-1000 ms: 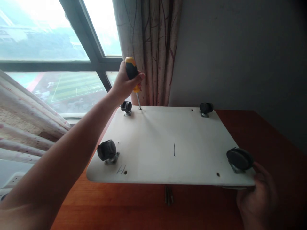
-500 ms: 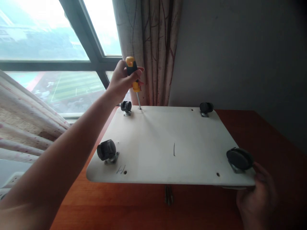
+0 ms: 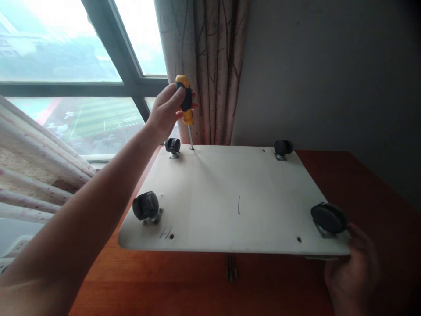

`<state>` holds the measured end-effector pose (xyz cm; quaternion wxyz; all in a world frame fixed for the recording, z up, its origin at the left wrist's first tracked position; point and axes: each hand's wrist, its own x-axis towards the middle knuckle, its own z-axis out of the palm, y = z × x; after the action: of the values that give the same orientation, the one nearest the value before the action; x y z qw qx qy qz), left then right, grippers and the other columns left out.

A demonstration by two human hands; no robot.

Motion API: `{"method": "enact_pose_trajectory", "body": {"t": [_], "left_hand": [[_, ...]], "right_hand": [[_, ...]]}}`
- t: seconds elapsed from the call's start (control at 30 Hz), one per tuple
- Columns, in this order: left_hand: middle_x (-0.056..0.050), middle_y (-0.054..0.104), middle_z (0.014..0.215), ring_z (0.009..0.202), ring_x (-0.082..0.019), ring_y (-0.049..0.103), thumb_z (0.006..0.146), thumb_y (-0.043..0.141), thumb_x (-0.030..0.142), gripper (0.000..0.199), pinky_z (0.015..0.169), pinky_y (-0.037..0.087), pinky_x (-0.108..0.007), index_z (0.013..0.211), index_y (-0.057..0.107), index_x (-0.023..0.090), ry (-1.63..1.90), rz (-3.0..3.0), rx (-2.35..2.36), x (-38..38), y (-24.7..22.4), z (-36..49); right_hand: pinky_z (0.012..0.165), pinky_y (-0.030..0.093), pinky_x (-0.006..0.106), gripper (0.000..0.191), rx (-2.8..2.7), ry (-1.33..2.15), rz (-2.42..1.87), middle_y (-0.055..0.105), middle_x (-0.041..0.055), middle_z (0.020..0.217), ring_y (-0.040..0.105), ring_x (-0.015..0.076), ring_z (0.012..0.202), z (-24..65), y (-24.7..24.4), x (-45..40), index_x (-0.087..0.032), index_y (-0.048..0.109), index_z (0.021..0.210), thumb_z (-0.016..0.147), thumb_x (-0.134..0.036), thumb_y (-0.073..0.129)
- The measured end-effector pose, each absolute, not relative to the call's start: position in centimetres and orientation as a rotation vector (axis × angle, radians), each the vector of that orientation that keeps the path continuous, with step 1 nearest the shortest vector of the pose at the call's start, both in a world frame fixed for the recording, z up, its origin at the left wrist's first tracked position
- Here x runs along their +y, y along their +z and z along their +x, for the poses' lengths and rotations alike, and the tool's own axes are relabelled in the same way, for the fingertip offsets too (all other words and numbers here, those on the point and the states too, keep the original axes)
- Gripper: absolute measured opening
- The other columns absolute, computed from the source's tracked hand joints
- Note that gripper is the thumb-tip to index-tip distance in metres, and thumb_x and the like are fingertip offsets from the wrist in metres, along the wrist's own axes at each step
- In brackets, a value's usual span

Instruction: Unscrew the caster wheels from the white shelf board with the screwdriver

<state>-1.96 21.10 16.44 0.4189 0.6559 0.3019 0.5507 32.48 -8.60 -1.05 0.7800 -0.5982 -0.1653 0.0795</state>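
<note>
My left hand (image 3: 171, 105) is wrapped round the handle of a yellow and black screwdriver (image 3: 186, 98). The shaft points down, its tip at a hole near the far left edge of a white board (image 3: 213, 188). Black casters on metal plates stand at the board's corners: far left (image 3: 173, 145), near left (image 3: 146, 206), far right (image 3: 283, 148) and near right (image 3: 329, 218). My right hand (image 3: 353, 267) grips the board's near right corner, with fingers beside the caster there. Open holes show in the board near its front edge.
Several metal screws (image 3: 231, 268) lie on the reddish wooden table (image 3: 269, 285) in front of the board. Behind are a patterned curtain (image 3: 213, 74), a window (image 3: 66, 118) and a grey wall (image 3: 322, 74). A socket strip (image 3: 18, 248) is at the left edge.
My left hand has shifted its hold on the screwdriver handle, with the thumb now higher. The handle has tilted slightly to the right; the tip stays at the same hole. The right hand has not visibly moved.
</note>
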Motion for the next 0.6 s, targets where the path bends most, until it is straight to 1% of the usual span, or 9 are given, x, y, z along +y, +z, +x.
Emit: {"method": "enact_pose_trajectory", "body": {"t": [0.17,0.3,0.4,0.47,0.53,0.6], "left_hand": [[0.002,0.073,0.118,0.106,-0.031,0.068,0.076,0.079,0.053,0.039,0.091,0.053,-0.059,0.095,0.052,0.032,1.395,1.642,0.756,21.01,16.54,-1.95],[0.002,0.073,0.099,0.098,-0.028,0.065,0.075,0.081,0.049,0.039,0.09,0.051,-0.06,0.092,0.049,0.032,1.431,1.694,0.77,21.31,16.38,-1.73],[0.001,0.069,0.088,0.096,-0.028,0.063,0.073,0.081,0.053,0.042,0.092,0.05,-0.06,0.096,0.053,0.033,1.457,1.67,0.746,21.63,16.23,-1.6],[-0.001,0.067,0.089,0.099,-0.03,0.063,0.074,0.076,0.06,0.044,0.093,0.05,-0.059,0.103,0.056,0.033,1.423,1.625,0.714,21.78,16.2,-1.59],[-0.003,0.067,0.093,0.109,-0.033,0.061,0.077,0.07,0.065,0.045,0.096,0.049,-0.058,0.108,0.057,0.035,1.375,1.601,0.685,21.81,16.21,-1.63],[-0.004,0.068,0.098,0.119,-0.036,0.058,0.079,0.066,0.066,0.044,0.098,0.047,-0.059,0.11,0.058,0.035,1.362,1.613,0.68,21.67,16.26,-1.71]], "right_hand": [[0.1,0.042,0.046,0.028,-0.354,0.162,-1.307,0.069,0.0055,0.101,0.061,0.026,0.099,32.47,-1.04,-8.54,-0.019,0.073,0.092,0.067,-0.027,0.064],[0.099,0.042,0.043,0.027,-0.34,0.179,-1.298,0.068,0.005,0.102,0.06,0.025,0.1,32.41,-0.95,-8.58,-0.019,0.073,0.092,0.067,-0.026,0.066],[0.102,0.041,0.044,0.027,-0.345,0.181,-1.311,0.067,0.005,0.105,0.059,0.0259,0.106,32.29,-0.79,-8.68,-0.019,0.072,0.092,0.067,-0.027,0.065],[0.102,0.041,0.045,0.028,-0.357,0.184,-1.338,0.067,0.0051,0.107,0.058,0.027,0.109,32.22,-0.69,-8.72,-0.019,0.072,0.093,0.069,-0.028,0.064],[0.1,0.042,0.044,0.028,-0.356,0.186,-1.347,0.067,0.0048,0.107,0.059,0.0268,0.108,32.21,-0.67,-8.72,-0.019,0.072,0.094,0.069,-0.028,0.064],[0.099,0.042,0.043,0.028,-0.35,0.176,-1.328,0.068,0.0045,0.104,0.06,0.0254,0.105,32.28,-0.77,-8.68,-0.018,0.072,0.093,0.068,-0.028,0.064]]}}
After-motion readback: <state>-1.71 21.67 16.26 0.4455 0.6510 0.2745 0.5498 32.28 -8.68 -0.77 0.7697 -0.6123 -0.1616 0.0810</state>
